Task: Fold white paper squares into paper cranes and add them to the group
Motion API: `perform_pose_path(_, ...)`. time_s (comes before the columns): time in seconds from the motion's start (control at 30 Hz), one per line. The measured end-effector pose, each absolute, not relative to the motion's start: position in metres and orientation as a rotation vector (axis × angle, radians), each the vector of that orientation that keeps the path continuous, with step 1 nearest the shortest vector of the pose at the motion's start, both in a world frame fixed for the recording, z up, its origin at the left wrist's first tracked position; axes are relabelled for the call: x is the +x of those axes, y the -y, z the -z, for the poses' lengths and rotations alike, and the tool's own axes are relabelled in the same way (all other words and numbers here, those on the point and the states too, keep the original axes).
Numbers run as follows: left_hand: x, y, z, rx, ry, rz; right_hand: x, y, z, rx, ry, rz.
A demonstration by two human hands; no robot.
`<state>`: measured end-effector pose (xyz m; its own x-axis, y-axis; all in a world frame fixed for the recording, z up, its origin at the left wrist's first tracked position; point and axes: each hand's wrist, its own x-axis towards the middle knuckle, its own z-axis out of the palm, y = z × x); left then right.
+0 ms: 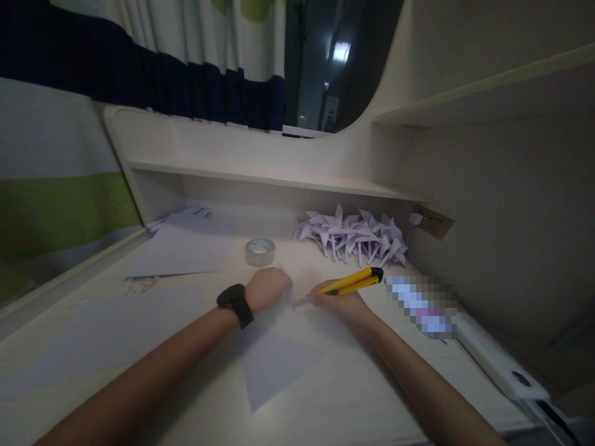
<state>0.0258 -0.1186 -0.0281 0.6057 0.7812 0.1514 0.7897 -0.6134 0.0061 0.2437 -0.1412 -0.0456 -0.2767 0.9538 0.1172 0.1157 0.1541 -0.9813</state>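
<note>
My right hand (341,302) is closed round a yellow utility knife (353,281) with a black tip, its blade end pointing left onto a white sheet of paper (279,359) lying on the desk. My left hand (268,288), with a black watch (236,303) on the wrist, is curled closed and rests on the far edge of that sheet, just left of the knife's blade end. What its fingers hold, if anything, is hidden.
A roll of clear tape (260,251) stands behind my left hand. A pile of folded white paper pinwheels (356,238) lies at the back right. Loose sheets (183,248) lie back left. A white power strip (495,362) runs along the right edge; a shelf (274,176) overhangs the back.
</note>
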Motion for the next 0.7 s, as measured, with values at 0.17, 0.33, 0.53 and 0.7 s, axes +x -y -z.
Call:
perform_pose_path(0.17,0.051,0.091,0.019,-3.259,1.487,0.355,0.245,0.136,0.051,-1.046,1.595,-1.208)
perform_pose_path(0.33,0.075,0.073,0.014,-3.604,1.925,0.416,0.246,0.137,0.05,-1.041,1.606,-1.211)
perform_pose_path(0.53,0.059,0.082,0.004,-3.185,2.032,1.05,0.243,0.141,0.044,-1.063,1.589,-1.233)
perform_pose_path(0.7,0.026,0.143,0.015,-2.571,1.872,0.902,0.241,0.14,0.041,-1.093,1.569,-1.252)
